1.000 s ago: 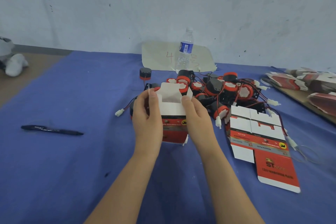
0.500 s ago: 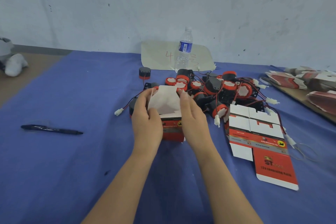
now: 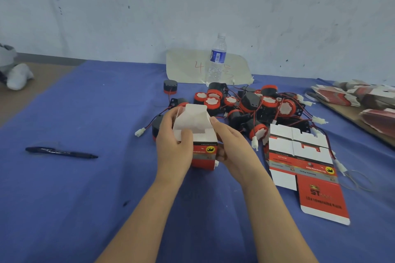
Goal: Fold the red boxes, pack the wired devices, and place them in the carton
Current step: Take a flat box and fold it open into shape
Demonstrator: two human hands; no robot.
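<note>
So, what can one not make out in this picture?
Head view: inside of the red-and-white cardboard box, covered by its white flap, the left hand and the right hand, so contents unknown.
Head view: stack of flat red boxes, cut by the right edge.
Head view: small print on the unfolded red box, blurred.

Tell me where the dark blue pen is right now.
In the head view, the dark blue pen lies on the blue tablecloth at the left, well apart from the left hand holding the red cardboard box.

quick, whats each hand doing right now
Left hand: grips the red box, thumb on its flap.
Right hand: grips the red box's right side.
</note>
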